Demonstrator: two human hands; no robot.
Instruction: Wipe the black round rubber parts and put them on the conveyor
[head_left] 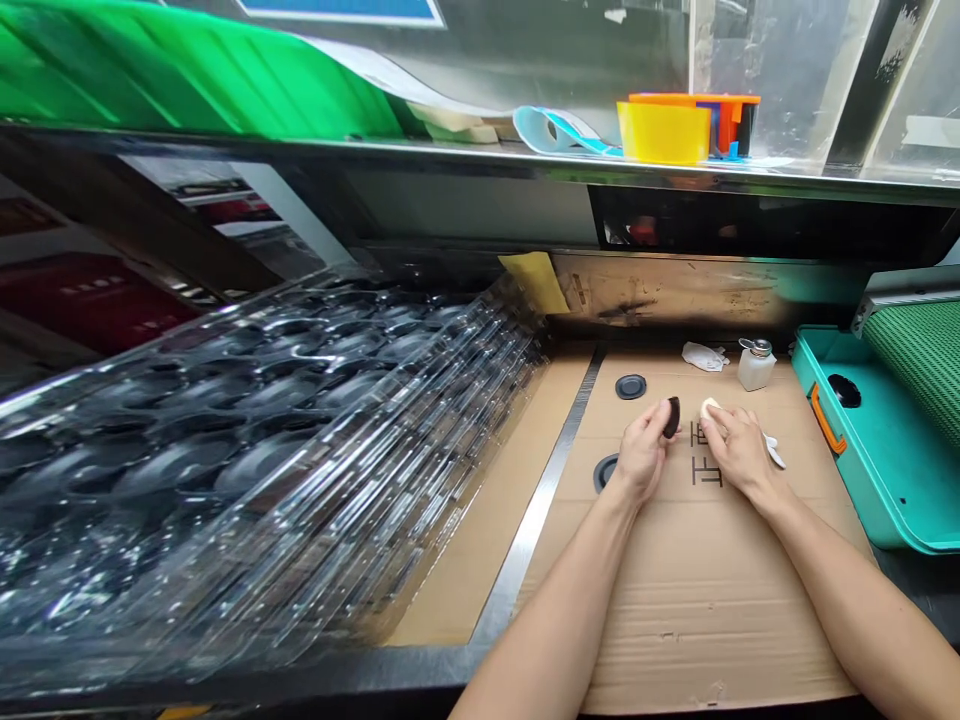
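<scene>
My left hand (643,448) pinches a dark oval piece (671,417) upright between thumb and fingers. My right hand (739,450) holds a small white wad of cloth or sponge (709,408) against that piece's side or very close to it. A white strip (774,452) pokes out beyond my right hand. Both hands rest just above a cardboard sheet (697,590) printed with dark characters. Two dark round discs lie on the cardboard near my left hand, one (631,386) farther off and one (606,472) partly behind my wrist.
A small pump bottle (756,366) and a crumpled white wipe (705,356) stand beyond my hands. A teal case (825,440) sits to the right. Stacked transparent plastic trays (262,430) fill the left, past a metal strip (538,500). A yellow cup (664,132) stands on a high shelf.
</scene>
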